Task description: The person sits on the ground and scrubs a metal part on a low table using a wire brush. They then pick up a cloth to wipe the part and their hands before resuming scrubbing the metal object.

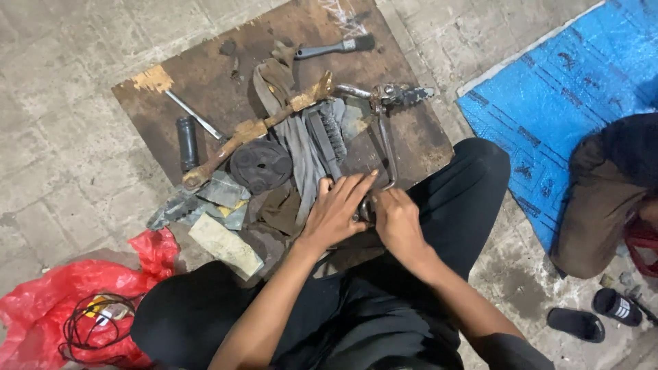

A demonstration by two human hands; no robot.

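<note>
Both hands' grip closed on metal lever (385,147) end, left hand (334,212), right hand (395,220), board (164,130) edge near.

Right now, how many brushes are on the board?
2: a paint brush at the board's far edge, and a wire brush on the rags beyond the hands. Rags may hide others.

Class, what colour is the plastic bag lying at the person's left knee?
Red plastic bag, seen in the head view.
</note>
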